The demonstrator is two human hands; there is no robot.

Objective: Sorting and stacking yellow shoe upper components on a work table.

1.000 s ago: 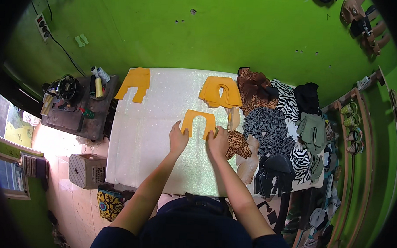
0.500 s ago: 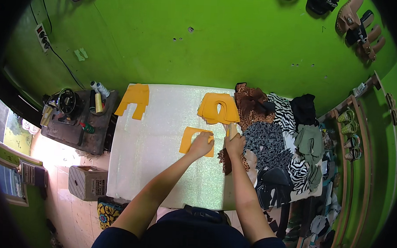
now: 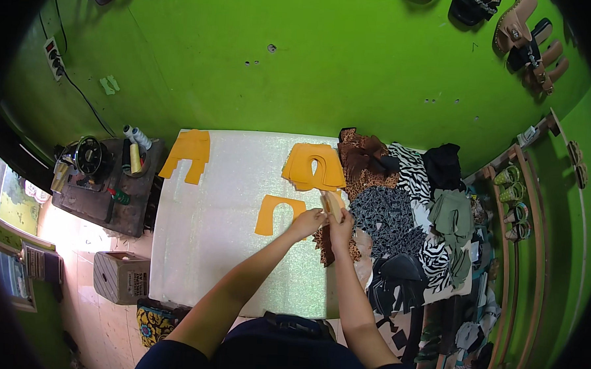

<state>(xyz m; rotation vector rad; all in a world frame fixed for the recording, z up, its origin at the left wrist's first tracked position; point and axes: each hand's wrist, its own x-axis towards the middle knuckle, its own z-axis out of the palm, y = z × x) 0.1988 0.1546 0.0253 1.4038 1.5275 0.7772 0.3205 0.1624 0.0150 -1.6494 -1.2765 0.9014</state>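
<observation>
My right hand (image 3: 340, 228) is closed around a flat, pale yellow-tan piece (image 3: 335, 203) that sticks up past the fingers; its exact kind is unclear. Close against it, my left hand (image 3: 306, 223) has its fingertips pinched together, and what they hold is too small to make out. Below and left of the left hand lies a yellow U-shaped cut piece (image 3: 266, 216), partly covered by that hand. Just beyond both hands is a stack of yellow U-shaped pieces (image 3: 297, 166). More yellow pieces (image 3: 190, 144) lie at the table's far left corner.
The white table (image 3: 200, 246) carries leopard, zebra, black and olive fabric scraps (image 3: 390, 215) along its right side. A sewing machine (image 3: 91, 156) with thread spools stands left, above a cardboard box (image 3: 121, 278). Sandals hang on a wooden rack (image 3: 513, 260) at right.
My left hand has moved right, off the yellow U-shaped piece, to meet my right hand. The pale piece in my right hand has tilted. The whole view has shifted slightly.
</observation>
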